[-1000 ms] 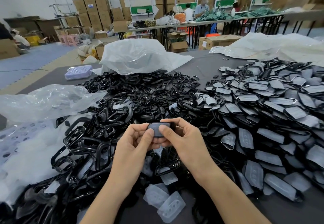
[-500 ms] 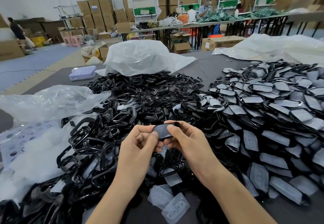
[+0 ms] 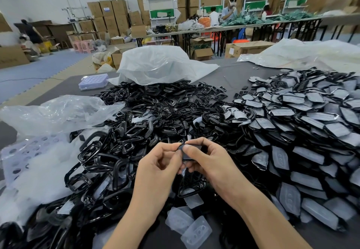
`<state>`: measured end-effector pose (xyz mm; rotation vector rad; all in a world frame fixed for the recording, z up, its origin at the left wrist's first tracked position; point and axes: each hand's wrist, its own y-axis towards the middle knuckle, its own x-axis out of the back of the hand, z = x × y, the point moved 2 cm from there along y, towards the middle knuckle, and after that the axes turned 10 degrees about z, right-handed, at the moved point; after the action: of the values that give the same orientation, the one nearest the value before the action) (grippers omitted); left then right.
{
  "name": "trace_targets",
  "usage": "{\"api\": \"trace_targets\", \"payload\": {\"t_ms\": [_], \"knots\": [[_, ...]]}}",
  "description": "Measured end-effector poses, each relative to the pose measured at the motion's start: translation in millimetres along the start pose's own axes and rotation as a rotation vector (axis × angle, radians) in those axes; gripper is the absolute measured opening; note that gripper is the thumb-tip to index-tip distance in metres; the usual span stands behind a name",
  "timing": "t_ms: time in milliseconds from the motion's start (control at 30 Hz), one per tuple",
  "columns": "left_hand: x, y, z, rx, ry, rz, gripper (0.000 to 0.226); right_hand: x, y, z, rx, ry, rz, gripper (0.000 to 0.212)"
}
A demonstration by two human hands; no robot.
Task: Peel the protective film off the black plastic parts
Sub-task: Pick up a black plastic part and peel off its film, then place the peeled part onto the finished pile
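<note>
Pinching part (image 3: 188, 153) between left hand (image 3: 160, 164), right hand (image 3: 211, 161)

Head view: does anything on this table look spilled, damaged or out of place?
Nothing looks damaged. The left hand and right hand pinch one black part. Peeled clear films lie loose on the table in front, and a few small black pieces sit apart from the heaps farther back: ordinary working mess.

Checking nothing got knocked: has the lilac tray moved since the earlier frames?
No. The lilac tray sits by the left corner of the white bag as before. Both shift together in the picture, so only the camera moved.
</note>
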<state>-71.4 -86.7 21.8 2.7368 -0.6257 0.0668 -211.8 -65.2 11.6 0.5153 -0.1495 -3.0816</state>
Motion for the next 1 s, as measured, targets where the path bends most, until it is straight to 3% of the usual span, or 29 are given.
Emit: {"api": "trace_targets", "payload": {"t_ms": [133,200,400,533,667,867,1000], "knots": [[-1.8,-1.5,-0.8,-0.014,0.022,0.019,0.011,3.4,-2.5,3.9,-0.005,-0.043,0.016,0.005],[-1.4,-2.5,-0.7,-0.031,0.068,0.038,0.018,5.6,-3.4,5.6,0.005,-0.086,0.016,0.017],[1.4,-8.0,-10.1,-0.351,0.658,0.055,0.022,3.6,-5.6,13.6,0.062,-0.113,-0.08,0.016],[-6.2,-12.4,-7.7,-0.376,0.864,0.194,0.027,6.0,-5.3,12.1,0.112,-0.082,-0.18,0.026],[-20.7,-17.1,-9.0,-0.355,0.818,0.302,0.028,8.3,-6.8,12.2,0.104,-0.097,-0.17,0.022],[-21.8,-19.8,-4.4,-0.329,0.664,0.322,0.034,12.0,-6.1,16.5,0.081,0.001,-0.151,0.026],[-16.6,-17.8,-5.8,-0.384,0.573,0.16,0.027,12.2,-5.8,17.2,0.097,0.006,-0.129,0.038]]}}
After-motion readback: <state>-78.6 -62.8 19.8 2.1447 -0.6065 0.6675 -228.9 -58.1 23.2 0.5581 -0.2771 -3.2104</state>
